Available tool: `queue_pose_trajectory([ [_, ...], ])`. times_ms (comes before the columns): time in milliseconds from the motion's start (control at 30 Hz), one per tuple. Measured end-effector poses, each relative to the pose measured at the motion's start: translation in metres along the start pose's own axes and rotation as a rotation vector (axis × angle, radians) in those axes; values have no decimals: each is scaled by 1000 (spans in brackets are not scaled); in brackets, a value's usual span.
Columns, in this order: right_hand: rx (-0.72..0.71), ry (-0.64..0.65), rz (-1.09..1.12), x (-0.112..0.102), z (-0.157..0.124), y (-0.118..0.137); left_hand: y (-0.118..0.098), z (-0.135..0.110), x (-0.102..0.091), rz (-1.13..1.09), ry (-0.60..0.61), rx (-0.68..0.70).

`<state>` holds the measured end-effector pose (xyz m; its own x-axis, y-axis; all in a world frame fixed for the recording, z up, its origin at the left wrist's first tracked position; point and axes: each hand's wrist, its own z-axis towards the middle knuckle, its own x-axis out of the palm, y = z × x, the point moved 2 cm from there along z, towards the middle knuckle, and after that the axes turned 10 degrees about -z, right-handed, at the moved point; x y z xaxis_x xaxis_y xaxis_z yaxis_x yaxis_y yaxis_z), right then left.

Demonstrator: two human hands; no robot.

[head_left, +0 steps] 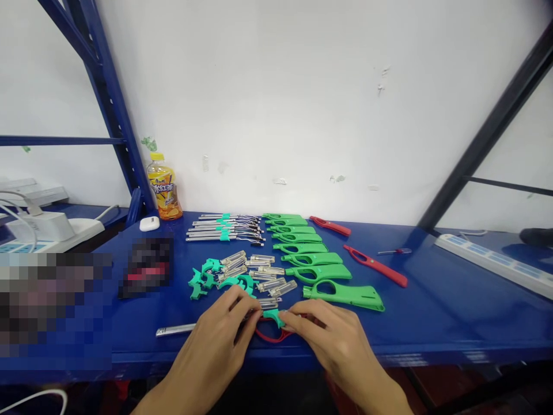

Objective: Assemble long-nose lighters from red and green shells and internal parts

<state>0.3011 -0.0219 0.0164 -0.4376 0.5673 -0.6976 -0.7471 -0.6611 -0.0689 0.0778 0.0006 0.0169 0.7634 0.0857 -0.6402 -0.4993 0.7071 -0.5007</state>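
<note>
At lower centre of the frame, the right hand [334, 337] pinches a curved teal plastic piece [273, 316]; the left hand's [220, 334] grip cannot be told. The piece seems light, stiff, best held by its ends.

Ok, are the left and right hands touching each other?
Apart. In the head view, the left hand and right hand are separated, with a teal part visible between their fingertips.

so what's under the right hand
A red loop runs in under the right hand, which touches a teal piece. Whatever else the hand covers can't be seen.
</note>
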Motion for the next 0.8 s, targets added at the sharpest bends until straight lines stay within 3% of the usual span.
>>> queue_pose_trajectory([
  [367, 39, 80, 141, -7, 5, -1, -5, 0, -3, 85, 11, 195],
  [600, 187, 130, 360, -8, 5, -2, -2, -1, -1, 84, -12, 238],
  [800, 317, 115, 398, -10, 2, -5, -5, -2, -2, 121, -2, 244],
])
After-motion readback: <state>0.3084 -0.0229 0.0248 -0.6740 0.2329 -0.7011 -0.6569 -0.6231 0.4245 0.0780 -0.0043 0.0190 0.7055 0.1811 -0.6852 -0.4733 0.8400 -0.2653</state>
